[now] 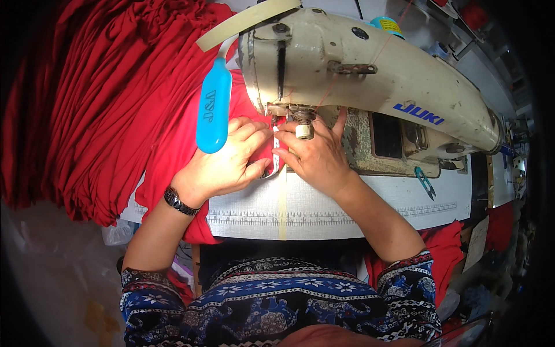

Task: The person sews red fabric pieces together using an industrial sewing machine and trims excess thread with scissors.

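A narrow white strip with dark marks [276, 151] runs toward me from beneath the presser foot of a cream sewing machine [324, 52]. Red fabric [191, 124] lies along its left side. My left hand [228, 159] rests on that fabric, fingers bent and pressed together by the needle, thumb tip near the strip. On the strip's right edge, my right hand [318, 151] pinches with thumb and forefinger while its outer fingers spread over the machine bed. The fingertips partly hide the fabric edge under the foot.
A big heap of red fabric [104, 87] fills the left side. A blue lamp [214, 110] hangs over my left hand. Teal thread snips [425, 182] lie at the right. A ruler strip [324, 217] runs along the table's front edge, with red cloth [442, 248] below.
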The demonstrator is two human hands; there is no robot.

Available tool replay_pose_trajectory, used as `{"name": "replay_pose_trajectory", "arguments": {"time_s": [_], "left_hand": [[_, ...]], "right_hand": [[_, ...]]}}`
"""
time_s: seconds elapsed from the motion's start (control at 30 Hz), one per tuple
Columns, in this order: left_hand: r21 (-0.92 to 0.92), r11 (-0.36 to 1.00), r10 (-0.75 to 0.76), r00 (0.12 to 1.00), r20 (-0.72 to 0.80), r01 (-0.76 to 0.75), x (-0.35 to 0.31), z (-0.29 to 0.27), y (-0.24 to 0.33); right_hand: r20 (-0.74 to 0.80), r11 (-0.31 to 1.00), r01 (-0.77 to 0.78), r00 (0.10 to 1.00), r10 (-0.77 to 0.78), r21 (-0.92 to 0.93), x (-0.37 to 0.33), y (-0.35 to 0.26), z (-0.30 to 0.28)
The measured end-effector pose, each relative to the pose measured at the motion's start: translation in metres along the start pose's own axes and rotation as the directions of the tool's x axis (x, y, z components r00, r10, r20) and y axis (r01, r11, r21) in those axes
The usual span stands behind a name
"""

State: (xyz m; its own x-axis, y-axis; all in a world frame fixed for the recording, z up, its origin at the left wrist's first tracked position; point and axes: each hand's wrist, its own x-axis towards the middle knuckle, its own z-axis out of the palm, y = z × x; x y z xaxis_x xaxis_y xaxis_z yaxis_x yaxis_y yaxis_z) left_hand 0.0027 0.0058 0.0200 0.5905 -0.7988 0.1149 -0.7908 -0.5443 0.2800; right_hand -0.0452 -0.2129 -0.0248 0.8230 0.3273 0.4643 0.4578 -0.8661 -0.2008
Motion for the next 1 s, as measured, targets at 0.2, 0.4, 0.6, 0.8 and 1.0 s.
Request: {"name": "replay_pose_trajectory", "arguments": {"time_s": [0.2,0.4,0.6,0.8,1.0], "left_hand": [[0.030,0.999,0.022,0.997,-0.069,-0.020,-0.004,-0.004,0.009],[-0.071,0.976,0.203,0.979,-0.030,-0.205,-0.012,-0.038,0.071],[-0.270,0.771,0.577,0.812,-0.086,-0.576,0.072,-0.015,0.172],[-0.076,0.775,0.609,0.773,-0.178,-0.627,0.205,0.136,0.231],[0.074,0.735,0.678,0.727,-0.106,-0.674,0.206,0.108,0.228]], "right_hand": [[-0.013,0.999,0.004,1.000,-0.004,0.041,-0.004,-0.002,-0.008],[0.027,0.999,-0.024,0.999,0.023,0.040,-0.009,-0.005,0.000],[-0.063,0.996,0.035,0.998,-0.029,0.085,0.002,-0.004,-0.004],[0.005,0.997,-0.004,1.000,0.004,0.075,-0.009,0.021,0.031],[0.066,0.997,-0.045,0.997,0.040,0.070,0.000,0.021,0.011]]}}
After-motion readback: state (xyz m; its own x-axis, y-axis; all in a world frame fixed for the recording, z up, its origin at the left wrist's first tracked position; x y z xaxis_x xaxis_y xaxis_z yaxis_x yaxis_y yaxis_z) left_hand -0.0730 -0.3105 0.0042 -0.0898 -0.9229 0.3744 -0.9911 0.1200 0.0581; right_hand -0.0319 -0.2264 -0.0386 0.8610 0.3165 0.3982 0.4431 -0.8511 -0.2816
